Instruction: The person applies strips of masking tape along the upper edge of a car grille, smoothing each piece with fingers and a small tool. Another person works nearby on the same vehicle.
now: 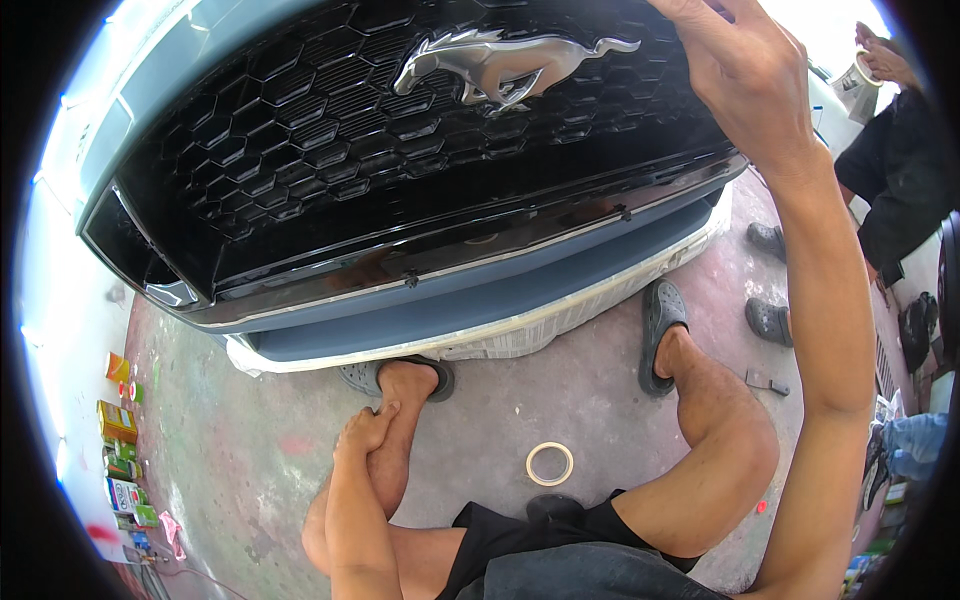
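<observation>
In front of me stands a car front bumper with a glossy black honeycomb grille (290,120) and a chrome running-horse emblem (510,62). My right hand (745,75) is raised at the grille's upper right; its fingertips are cut off by the picture's top edge, so what they touch is hidden. Low on the left, my left hand (366,432) is closed against my left lower leg (397,440). Pale masking tape and paper (500,342) line the bumper's blue-grey lower lip (480,310). Between my feet a roll of masking tape (529,465) lies flat on the floor.
Several paint cans (117,422) and a pink rag (172,535) line the left wall. A flat scraper (765,382) lies near my right knee, with a small red cap (762,507) farther back. Another person (905,160) sits at the right beside a pale container (858,88).
</observation>
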{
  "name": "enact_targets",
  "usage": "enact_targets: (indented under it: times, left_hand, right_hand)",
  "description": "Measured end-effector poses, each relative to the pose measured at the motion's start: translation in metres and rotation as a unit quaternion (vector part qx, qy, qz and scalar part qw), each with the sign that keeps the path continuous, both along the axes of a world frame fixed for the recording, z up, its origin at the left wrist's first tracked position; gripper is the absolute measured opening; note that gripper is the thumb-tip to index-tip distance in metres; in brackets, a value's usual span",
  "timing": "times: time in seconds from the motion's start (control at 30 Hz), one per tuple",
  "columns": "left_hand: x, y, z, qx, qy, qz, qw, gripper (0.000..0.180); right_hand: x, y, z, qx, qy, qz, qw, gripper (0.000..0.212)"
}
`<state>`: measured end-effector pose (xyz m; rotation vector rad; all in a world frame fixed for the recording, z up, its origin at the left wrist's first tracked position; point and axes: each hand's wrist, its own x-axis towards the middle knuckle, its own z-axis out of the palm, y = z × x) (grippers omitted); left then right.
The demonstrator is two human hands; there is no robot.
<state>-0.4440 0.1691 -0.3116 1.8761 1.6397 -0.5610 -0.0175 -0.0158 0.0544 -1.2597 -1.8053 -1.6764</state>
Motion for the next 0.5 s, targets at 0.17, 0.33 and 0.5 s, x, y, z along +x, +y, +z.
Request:
enact_targets:
  times: [0.17,0.33,0.5]
  left_hand:
    - [0.0,-0.001,0.0,0.003,-0.004,-0.002,1.0,0.094]
    - [-0.002,-0.001,-0.001,-0.002,-0.009,-0.001,1.0,0.093]
    - [-0.002,-0.001,-0.003,-0.002,-0.008,0.003,1.0,0.093]
  right_hand:
    - [0.006,0.005,0.0,-0.003,-0.019,-0.001,1.0,0.031]
    - [0.005,0.001,0.001,-0.001,-0.011,-0.015,1.0,0.032]
    - [0.004,-0.007,0.002,0.01,-0.014,-0.046,0.999,0.031]
